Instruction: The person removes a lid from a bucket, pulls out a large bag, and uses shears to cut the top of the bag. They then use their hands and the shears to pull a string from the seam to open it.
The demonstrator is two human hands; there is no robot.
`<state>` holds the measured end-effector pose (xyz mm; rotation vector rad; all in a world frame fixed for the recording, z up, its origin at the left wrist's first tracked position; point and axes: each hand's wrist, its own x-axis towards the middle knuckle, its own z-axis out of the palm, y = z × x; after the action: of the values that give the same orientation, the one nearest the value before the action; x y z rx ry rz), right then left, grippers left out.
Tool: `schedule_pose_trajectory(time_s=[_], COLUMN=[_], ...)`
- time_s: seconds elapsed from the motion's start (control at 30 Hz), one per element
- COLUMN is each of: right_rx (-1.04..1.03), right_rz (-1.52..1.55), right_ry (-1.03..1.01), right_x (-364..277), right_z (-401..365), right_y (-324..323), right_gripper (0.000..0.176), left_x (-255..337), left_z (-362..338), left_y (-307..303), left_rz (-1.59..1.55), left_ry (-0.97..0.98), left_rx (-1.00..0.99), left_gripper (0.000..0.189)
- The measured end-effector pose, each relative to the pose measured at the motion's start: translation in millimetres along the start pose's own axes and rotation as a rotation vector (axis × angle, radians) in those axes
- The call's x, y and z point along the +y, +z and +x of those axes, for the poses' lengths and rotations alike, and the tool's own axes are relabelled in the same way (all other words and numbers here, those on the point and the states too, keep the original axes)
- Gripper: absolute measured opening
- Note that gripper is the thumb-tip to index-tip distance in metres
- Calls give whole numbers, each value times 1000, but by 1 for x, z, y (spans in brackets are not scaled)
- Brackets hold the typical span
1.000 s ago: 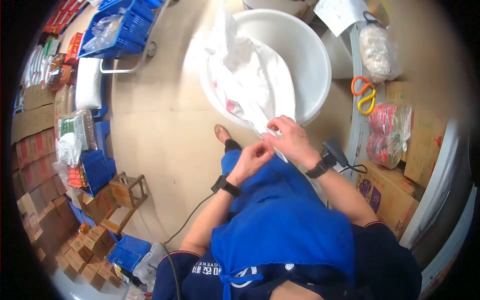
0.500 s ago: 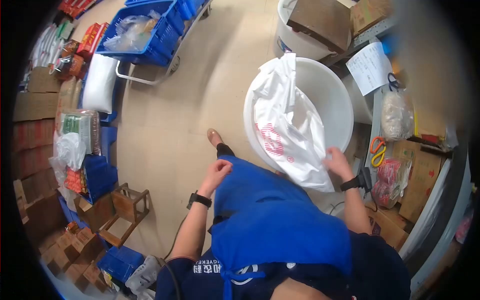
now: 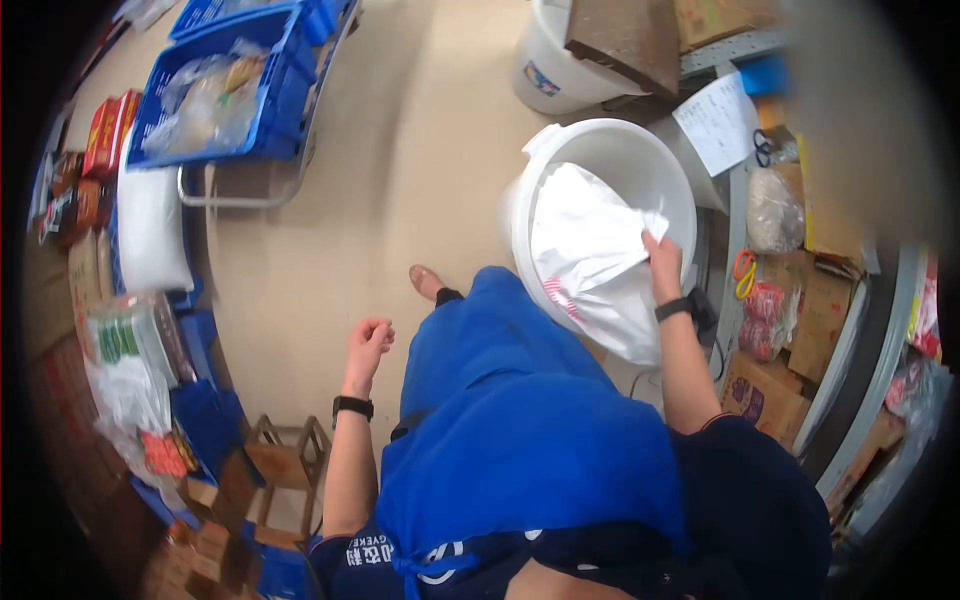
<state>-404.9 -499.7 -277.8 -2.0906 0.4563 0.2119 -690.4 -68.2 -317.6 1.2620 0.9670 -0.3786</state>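
hidden: fingertips of right hand (image 3: 662,262) are buried in the plastic folds; lower part of the white plastic bag (image 3: 590,250) is covered by the blue apron (image 3: 520,400); bag contents can't be made out
cut off: fisheye edge is black all round; goods at the far left and far right are smeared and unreadable; print on the paper note (image 3: 715,122) is too small to read
right hand: fingers closed, pinching the bag's upper edge, black band on the wrist
left hand (image 3: 368,340): fingers curled in loosely, holding nothing, hanging over bare floor, well apart from the bag
bag position: sits inside the white bucket (image 3: 600,132), draped over the near rim, red print showing low on it
bucket: stands on the floor just beside the person's right leg, against the shelf
surface: tan smooth floor (image 3: 400,180), one shoe (image 3: 425,281) showing past the apron
room right: metal shelf with orange-yellow scissors (image 3: 743,272), bagged goods, cardboard boxes
room top: second bucket (image 3: 545,70) with a cardboard piece (image 3: 625,40) on it
room left: blue cart (image 3: 230,95) with bagged items, white sack (image 3: 150,225), packets, wooden stool (image 3: 285,468) near the left arm
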Motion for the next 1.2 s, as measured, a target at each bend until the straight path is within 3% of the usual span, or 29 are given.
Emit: schedule_pose_trajectory(time_s=[0.03, 0.2, 0.27, 0.4, 0.47, 0.57, 0.67, 0.73, 0.8, 1.0, 1.13, 1.2], right_rx=[-4, -206, -192, -181, -261, -317, -300, -344, -365, -466, -480, -524], right_rz=[124, 23, 76, 438, 616, 704, 616, 589, 598, 478, 429, 473], right_ry=[153, 10, -64, 67, 128, 167, 99, 106, 137, 4, -109, -87], right_x=[20, -10, -34, -54, -65, -73, -80, -77, -78, -71, -55, -40], right_z=[-6, 6, 1, -5, -16, -16, -15, -18, -13, 17, 35, 41], right_y=[-8, -13, -10, 3, 17, 31, 31, 28, 27, 13, 10, 15], right_gripper=[25, 24, 23, 20, 17, 16, 19, 21, 22, 24, 22, 21], left_x=[8, 81, 117, 184, 211, 242, 250, 250, 250, 252, 260, 257], left_z=[2, 16, 27, 46, 52, 52, 67, 80, 86, 91, 117, 119], left_y=[1, 36, 70, 157, 201, 254, 287, 302, 307, 326, 329, 329], left_rz=[21, 244, 322, 496, 566, 556, 541, 793, 838, 673, 725, 673], left_ry=[1, 71, 140, 283, 284, 121, 110, 258, 365, 526, 58, -56], left_rx=[-18, -172, -319, -633, -768, -832, -779, -670, -658, -617, -895, -896], left_gripper=[19, 18, 19, 22, 24, 28, 33, 35, 38, 41, 20, 13])
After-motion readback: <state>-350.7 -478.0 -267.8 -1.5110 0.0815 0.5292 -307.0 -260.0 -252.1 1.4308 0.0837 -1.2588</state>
